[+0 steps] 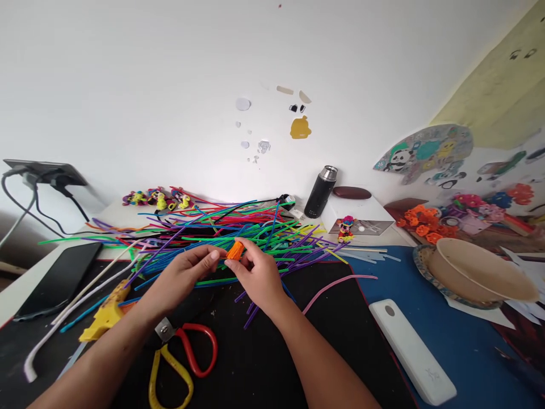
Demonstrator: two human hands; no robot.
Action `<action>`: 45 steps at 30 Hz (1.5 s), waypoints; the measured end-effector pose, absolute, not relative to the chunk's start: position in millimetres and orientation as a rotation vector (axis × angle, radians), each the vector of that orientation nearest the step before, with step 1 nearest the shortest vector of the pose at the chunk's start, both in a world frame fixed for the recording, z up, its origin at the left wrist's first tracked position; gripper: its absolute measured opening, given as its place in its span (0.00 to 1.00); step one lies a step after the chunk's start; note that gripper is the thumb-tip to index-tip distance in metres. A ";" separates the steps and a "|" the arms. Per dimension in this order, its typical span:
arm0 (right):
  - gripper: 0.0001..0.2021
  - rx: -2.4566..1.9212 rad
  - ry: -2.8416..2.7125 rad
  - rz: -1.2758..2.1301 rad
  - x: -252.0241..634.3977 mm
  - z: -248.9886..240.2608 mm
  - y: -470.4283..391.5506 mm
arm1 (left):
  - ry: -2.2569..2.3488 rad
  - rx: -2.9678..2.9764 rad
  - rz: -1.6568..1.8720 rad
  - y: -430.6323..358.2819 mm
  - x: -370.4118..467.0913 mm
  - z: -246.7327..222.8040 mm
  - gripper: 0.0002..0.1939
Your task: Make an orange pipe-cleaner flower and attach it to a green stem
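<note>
Between my hands is a small, bundled orange pipe-cleaner piece point(235, 250), held over a heap of loose pipe cleaners point(204, 227) in many colours. My right hand point(258, 272) pinches the orange piece between thumb and fingers. At its left side, the thumb and forefinger of my left hand point(193, 270) are closed together, apparently on a thin end of the same piece, though the contact is too small to see clearly. Below my left wrist lie scissors point(185, 358) with one red and one yellow handle. A yellow glue gun point(106, 312) rests left of my forearm.
A black phone point(59, 278) lies far left, near a power strip point(45, 171). Pipe-cleaner figures point(157, 199) sit at the back. A black thermos point(321, 192) stands by a white box point(361, 213). To the right are a white case point(413, 349) and a beige bowl point(481, 267).
</note>
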State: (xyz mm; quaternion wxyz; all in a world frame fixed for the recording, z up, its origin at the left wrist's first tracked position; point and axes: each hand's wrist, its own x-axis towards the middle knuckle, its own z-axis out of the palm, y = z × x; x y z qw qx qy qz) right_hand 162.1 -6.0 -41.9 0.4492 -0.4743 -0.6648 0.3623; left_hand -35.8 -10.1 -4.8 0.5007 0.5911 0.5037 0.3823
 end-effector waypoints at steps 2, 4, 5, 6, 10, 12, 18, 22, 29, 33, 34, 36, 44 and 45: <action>0.26 -1.161 -1.655 0.902 160.9 -42.7 -6.1 | 1.175 1.397 0.908 -11.7 -34.2 -8.1 0.30; 0.25 -1.149 -1.662 0.915 159.4 -43.2 -6.9 | 1.156 1.344 0.939 -11.4 -34.5 -12.0 0.30; 0.25 -1.142 -1.669 0.925 158.6 -43.4 -7.6 | 1.145 1.325 0.947 -10.9 -35.1 -13.6 0.29; 0.25 -1.135 -1.680 0.934 157.9 -43.7 -8.5 | 1.131 1.317 0.942 -10.3 -36.0 -14.9 0.29; 0.26 -1.110 -1.764 0.950 155.6 -44.9 -13.1 | 1.034 1.375 0.796 -10.2 -37.2 -13.8 0.28; 0.26 -1.107 -1.799 0.943 155.0 -45.7 -14.9 | 0.994 1.379 0.754 -11.2 -36.0 -11.1 0.29; 0.27 -1.138 -1.888 0.832 154.3 -50.3 -14.6 | 0.995 1.388 0.758 -13.4 -32.3 -11.0 0.31; 0.26 -1.129 -1.882 0.855 154.6 -51.3 -12.6 | 1.015 1.463 0.772 -13.0 -31.8 -16.7 0.30; 0.28 -1.005 -1.540 1.329 156.7 -45.6 -9.3 | 1.066 1.511 0.803 -11.8 -34.4 -22.0 0.31; 0.29 -0.944 -1.365 1.429 155.6 -46.4 -6.5 | 1.060 1.636 0.755 -15.5 -34.1 -21.2 0.31; 0.29 -0.935 -1.350 1.454 155.3 -46.9 -6.1 | 1.053 1.673 0.729 -16.7 -33.6 -20.6 0.31; 0.27 -0.925 -1.328 1.503 154.8 -47.4 -5.7 | 1.038 1.712 0.700 -18.4 -32.4 -19.4 0.30; 0.24 -0.946 -1.173 1.544 155.6 -44.9 -3.3 | 0.912 1.429 0.797 -15.6 -26.9 -22.1 0.28; 0.24 -0.947 -1.164 1.542 155.5 -45.2 -3.1 | 0.910 1.394 0.828 -15.0 -26.0 -23.4 0.28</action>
